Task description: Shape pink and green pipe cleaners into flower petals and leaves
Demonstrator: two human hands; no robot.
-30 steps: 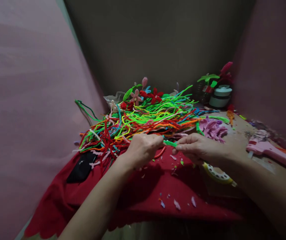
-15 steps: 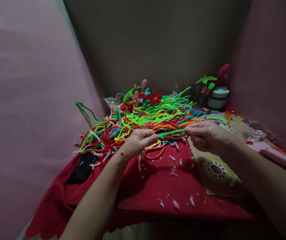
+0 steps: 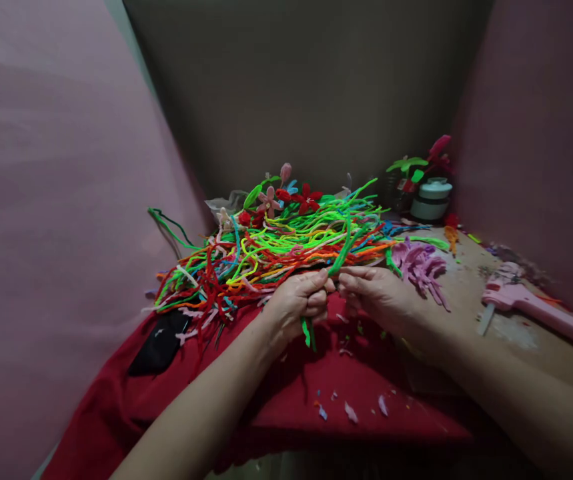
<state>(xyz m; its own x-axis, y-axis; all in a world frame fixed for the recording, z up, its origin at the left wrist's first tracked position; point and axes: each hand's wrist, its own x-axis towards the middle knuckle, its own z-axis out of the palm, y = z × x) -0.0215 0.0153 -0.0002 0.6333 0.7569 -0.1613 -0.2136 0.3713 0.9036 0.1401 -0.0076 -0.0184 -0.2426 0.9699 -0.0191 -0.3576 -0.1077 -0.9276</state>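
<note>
The left hand (image 3: 299,300) is closed round a few green pipe cleaners (image 3: 343,255), thumb pressed on top, with one part rising toward 1 o'clock from the grip and the ends hanging out under the fist toward 6 o'clock. The right hand (image 3: 376,290) has its thumb and fingers drawn together just beside them at 3 o'clock, and I cannot tell whether it pinches them too. Both hands are above a red cloth (image 3: 276,407), where small scraps (image 3: 351,413) lie scattered at 6 o'clock. From 9 round to 1 o'clock, just past the hands, spreads a tangled pile (image 3: 306,233) of pipe cleaners in green, red, orange, yellow and white, with a red flower (image 3: 307,199) and a pink flower (image 3: 269,201) at its far edge. A black phone (image 3: 159,345) lies between 8 and 9 o'clock. Near the right hand, at 3 o'clock, is a purple bunch (image 3: 417,262), and farther out a pink glue gun (image 3: 531,303) rests on a brown board (image 3: 466,287); a lidded jar (image 3: 433,192) stands at 2 o'clock
</note>
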